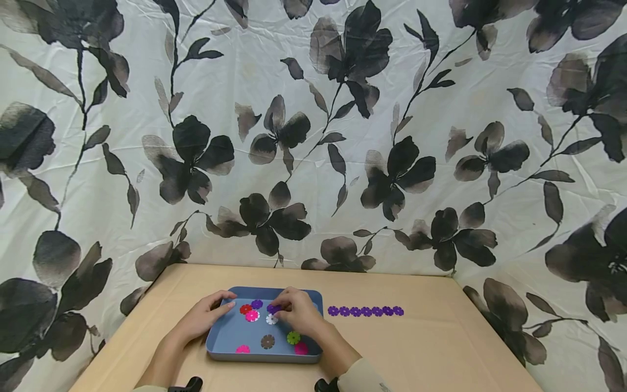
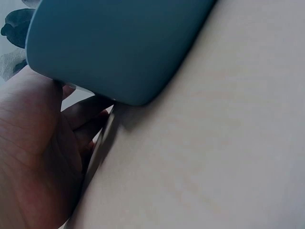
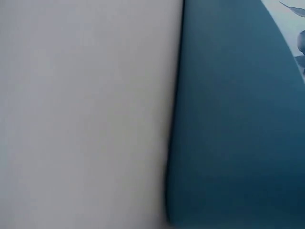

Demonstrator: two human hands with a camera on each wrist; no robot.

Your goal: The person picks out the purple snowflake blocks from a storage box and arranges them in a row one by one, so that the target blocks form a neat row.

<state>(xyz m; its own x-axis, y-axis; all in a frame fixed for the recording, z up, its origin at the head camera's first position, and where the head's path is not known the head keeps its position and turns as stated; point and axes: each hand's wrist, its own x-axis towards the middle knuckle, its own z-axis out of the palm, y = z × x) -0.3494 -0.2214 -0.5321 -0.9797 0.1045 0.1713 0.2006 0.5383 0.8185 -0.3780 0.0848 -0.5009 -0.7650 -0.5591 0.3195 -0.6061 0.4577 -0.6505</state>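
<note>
A blue-grey tray [image 1: 235, 332] [image 2: 109, 47] [image 3: 233, 119] holds flower-shaped pieces. The left hand [image 1: 198, 317] [image 2: 38, 143] grips its left side, thumb over the rim and fingers against the outer wall. Over the tray's upper part, the right hand [image 1: 301, 313] pinches a purple flower [image 1: 272, 308] between thumb and fingertips, just above a white flower [image 1: 271, 319]. Another purple flower [image 1: 257, 304] lies near a red one [image 1: 245, 309] and a pink one [image 1: 252, 316]. The right wrist view shows no hand.
On the beige table [image 1: 416, 348], a row of several purple flowers [image 1: 366, 311] runs rightward from the tray. Lower in the tray lie brown [image 1: 267, 342], green [image 1: 293, 338] and pink [image 1: 301, 348] flowers. A floral cloth [image 1: 338, 201] hangs behind the table.
</note>
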